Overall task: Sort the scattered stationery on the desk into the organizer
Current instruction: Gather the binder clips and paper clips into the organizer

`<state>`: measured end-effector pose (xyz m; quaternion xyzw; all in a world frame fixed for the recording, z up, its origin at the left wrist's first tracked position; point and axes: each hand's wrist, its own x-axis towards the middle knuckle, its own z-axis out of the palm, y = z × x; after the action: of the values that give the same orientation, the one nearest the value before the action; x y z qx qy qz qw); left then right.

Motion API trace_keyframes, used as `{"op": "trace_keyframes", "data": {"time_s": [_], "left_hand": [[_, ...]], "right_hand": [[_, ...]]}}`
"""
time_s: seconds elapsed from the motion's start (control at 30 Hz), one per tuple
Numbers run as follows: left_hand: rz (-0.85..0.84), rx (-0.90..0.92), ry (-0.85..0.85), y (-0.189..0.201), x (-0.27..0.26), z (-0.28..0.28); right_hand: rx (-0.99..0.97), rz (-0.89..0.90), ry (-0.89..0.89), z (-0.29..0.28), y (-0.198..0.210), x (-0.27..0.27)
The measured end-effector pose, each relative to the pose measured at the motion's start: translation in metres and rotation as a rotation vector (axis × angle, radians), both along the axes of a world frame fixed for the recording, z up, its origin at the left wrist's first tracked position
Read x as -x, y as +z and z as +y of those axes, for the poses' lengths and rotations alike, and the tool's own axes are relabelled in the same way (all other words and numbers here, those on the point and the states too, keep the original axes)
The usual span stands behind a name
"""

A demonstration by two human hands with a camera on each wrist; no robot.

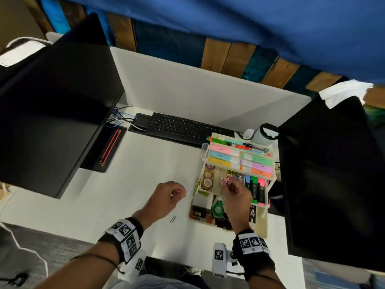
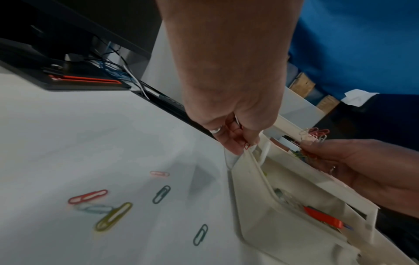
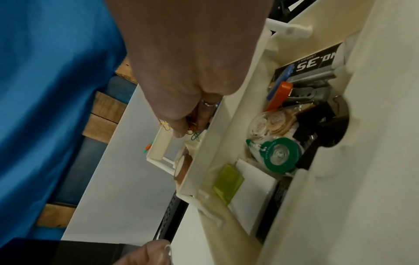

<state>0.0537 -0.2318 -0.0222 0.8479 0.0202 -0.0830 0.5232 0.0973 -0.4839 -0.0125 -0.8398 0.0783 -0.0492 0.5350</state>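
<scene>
Step in hand: paper-clip drop-off. Right hand (image 1: 235, 195) pinches a clip bunch (image 1: 226, 180) over the organizer (image 1: 200, 176) mid compartment. Left hand (image 1: 166, 195) pinches one clip (image 2: 246, 146) just beside its wall. Loose clips (image 2: 161, 194) lie on the desk (image 1: 135, 180). Next, prob.: release w/ care, then gather the rest.

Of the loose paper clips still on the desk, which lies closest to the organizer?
The dark green paper clip lying alone, nearest the organizer; the red, yellow and other clips lie farther left.
</scene>
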Motion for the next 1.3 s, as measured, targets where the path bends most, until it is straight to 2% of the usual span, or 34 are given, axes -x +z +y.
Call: {"op": "trace_keyframes", "data": {"time_s": [0.43, 0.73, 0.93, 1.03, 1.13, 1.23, 1.3], "left_hand": [[-0.030, -0.021, 0.048, 0.019, -0.008, -0.030], [-0.049, 0.030, 0.079, 0.035, -0.039, -0.095], [-0.087, -0.141, 0.022, 0.025, -0.063, -0.120], [-0.074, -0.198, 0.009, 0.026, -0.064, -0.115], [-0.122, -0.145, 0.016, 0.039, -0.055, -0.094], [-0.214, -0.170, 0.063, 0.050, -0.035, -0.053], [-0.205, -0.228, 0.123, 0.041, -0.017, -0.013]], "right_hand": [[-0.073, -0.010, -0.008, 0.008, 0.002, -0.012], [-0.050, -0.022, 0.037, -0.003, 0.003, -0.013], [-0.060, -0.024, -0.039, -0.039, 0.006, 0.000], [-0.030, -0.056, -0.024, -0.052, 0.010, 0.013], [-0.042, -0.084, -0.027, -0.056, 0.004, 0.020], [-0.044, -0.059, -0.026, -0.047, 0.001, 0.019], [-0.021, -0.074, 0.020, -0.035, 0.005, 0.018]]}}
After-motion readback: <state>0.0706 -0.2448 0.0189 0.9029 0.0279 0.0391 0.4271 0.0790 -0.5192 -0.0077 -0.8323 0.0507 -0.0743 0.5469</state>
